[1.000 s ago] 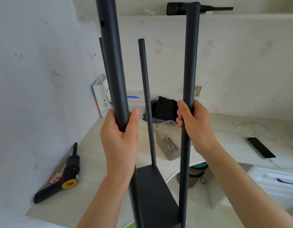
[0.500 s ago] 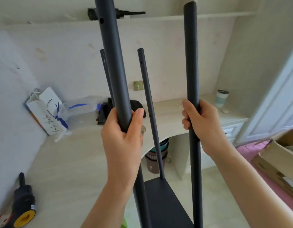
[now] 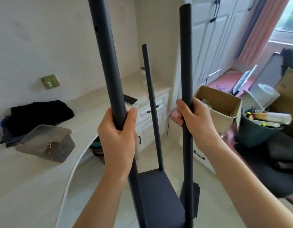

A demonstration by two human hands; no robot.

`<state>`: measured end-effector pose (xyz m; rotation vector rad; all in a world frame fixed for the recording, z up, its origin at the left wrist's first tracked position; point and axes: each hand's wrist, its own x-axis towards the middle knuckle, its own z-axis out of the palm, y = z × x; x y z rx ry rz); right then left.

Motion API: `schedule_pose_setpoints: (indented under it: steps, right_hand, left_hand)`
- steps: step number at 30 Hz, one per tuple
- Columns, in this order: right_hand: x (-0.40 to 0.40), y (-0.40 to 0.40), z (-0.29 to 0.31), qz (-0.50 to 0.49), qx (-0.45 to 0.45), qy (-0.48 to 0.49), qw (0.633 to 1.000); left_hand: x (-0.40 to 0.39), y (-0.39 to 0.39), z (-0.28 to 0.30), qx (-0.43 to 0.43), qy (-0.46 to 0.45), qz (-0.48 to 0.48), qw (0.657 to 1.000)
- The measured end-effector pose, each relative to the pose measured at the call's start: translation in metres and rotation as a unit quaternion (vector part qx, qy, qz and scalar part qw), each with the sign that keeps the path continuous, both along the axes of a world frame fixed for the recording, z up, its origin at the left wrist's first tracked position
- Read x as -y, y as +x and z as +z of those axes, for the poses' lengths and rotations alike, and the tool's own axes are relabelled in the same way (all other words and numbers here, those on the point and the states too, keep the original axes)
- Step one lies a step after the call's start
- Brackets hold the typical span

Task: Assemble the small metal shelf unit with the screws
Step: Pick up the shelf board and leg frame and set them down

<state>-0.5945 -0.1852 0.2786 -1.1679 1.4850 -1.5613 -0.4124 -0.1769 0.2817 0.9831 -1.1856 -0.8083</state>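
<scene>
Swung rightward since a second ago, the shelf point(image 3: 159, 191) now hangs over the floor beside the table point(image 3: 35, 170), toward the wardrobe; left hand point(image 3: 117, 137) wraps the left post point(image 3: 106, 63), right hand point(image 3: 195, 124) wraps the right post point(image 3: 186, 63), each grip curled tight; posts stand near upright, long axis vertical, tray low; probably stiff, light, smooth-painted; mid-post holds suit.

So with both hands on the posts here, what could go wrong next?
1. The left hand and right hand each grip one post, so the frame is carried upright. The third post could swing into the drawers.
2. The cardboard box and bin sit close on the right; the shelf may catch them.
</scene>
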Motion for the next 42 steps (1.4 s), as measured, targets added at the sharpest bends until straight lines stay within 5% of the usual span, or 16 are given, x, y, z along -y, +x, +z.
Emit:
schedule_pose_setpoints:
  steps: [18, 32, 42]
  right_hand:
    - [-0.07, -0.228, -0.094, -0.162, -0.04, 0.126, 0.978]
    - [-0.159, -0.281, -0.182, -0.329, 0.01, 0.258, 0.909]
    - [-0.231, -0.328, -0.23, -0.33, 0.031, 0.314, 0.89]
  left_hand:
    - [0.013, -0.235, -0.106, 0.053, 0.119, -0.205, 0.97]
    - [0.003, -0.32, -0.201, 0.206, 0.174, -0.424, 0.864]
    - [-0.042, -0.387, -0.26, 0.234, 0.313, -0.461, 0.797]
